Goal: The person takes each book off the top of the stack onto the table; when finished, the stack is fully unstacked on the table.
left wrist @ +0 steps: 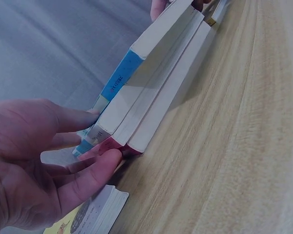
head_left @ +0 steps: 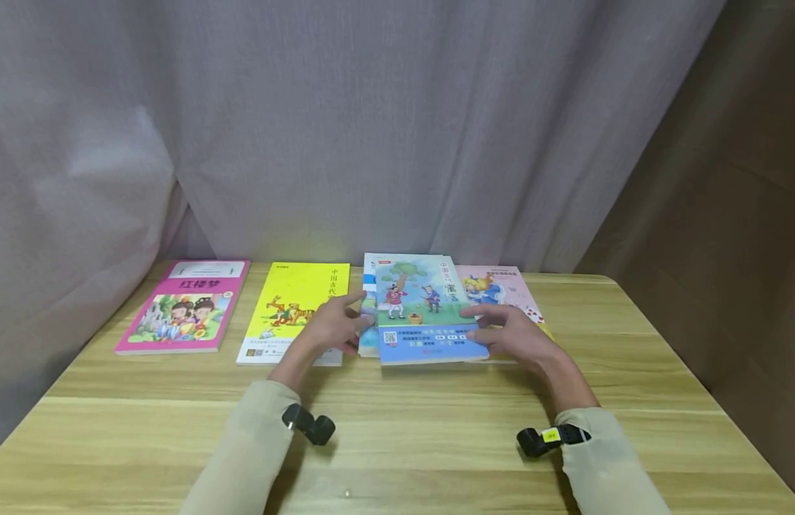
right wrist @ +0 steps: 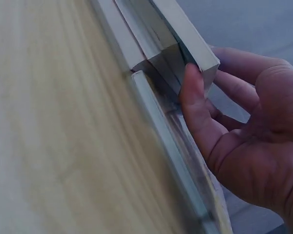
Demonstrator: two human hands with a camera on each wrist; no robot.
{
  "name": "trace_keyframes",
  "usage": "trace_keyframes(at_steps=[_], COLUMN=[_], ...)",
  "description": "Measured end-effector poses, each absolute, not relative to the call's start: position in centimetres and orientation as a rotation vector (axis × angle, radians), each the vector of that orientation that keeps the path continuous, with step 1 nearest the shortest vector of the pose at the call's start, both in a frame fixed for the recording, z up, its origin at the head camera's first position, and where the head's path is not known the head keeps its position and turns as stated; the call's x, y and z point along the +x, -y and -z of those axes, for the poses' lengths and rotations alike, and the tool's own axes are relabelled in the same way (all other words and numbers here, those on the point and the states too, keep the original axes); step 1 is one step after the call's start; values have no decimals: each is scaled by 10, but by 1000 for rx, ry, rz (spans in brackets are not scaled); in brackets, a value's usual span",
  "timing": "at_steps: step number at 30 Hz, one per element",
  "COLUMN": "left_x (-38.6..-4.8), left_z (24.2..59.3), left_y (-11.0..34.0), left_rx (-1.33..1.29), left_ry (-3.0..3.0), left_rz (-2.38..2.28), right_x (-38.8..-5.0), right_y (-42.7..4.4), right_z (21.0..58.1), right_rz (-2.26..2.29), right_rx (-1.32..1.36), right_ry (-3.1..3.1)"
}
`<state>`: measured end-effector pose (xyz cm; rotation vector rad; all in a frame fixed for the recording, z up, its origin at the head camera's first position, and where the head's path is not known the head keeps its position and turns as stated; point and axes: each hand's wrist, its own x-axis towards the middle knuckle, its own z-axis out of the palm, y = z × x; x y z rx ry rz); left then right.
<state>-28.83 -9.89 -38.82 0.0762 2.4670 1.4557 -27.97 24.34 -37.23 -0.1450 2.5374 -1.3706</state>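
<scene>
A blue-and-green picture-covered book (head_left: pixel 413 340) lies tilted on top of a stack of several books (left wrist: pixel 158 90), a gap showing beneath it. At its right edge my right hand (head_left: pixel 509 332) pinches it, the thumb (right wrist: pixel 191 90) under the corner and other fingers on the far side. My left hand (head_left: pixel 333 322) is at the stack's left side with fingers fairly straight. In the left wrist view its fingertips touch or nearly touch the spines, the thumb low by a pink-red spine (left wrist: pixel 107 145). The lower books' covers are mostly hidden.
A yellow book (head_left: pixel 288 293) lies left of the stack, partly behind my left hand. Farther left is a pink book (head_left: pixel 194 307). A pale pink book (head_left: pixel 509 282) lies at the stack's right. A grey curtain (head_left: pixel 371 129) hangs behind the wooden table (head_left: pixel 423 436).
</scene>
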Motion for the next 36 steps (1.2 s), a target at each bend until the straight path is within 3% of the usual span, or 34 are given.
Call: trace_keyframes(at_steps=[15, 36], left_x=[-288, -288], left_z=[388, 386], left_y=[98, 99], left_rx=[86, 108], left_ry=[-2475, -2467], left_rz=[-1434, -1441], right_x=[-281, -276], right_y=[-236, -249], right_z=[381, 352], right_rz=[1596, 1779], right_rx=[-53, -99], right_ry=[-2423, -2361])
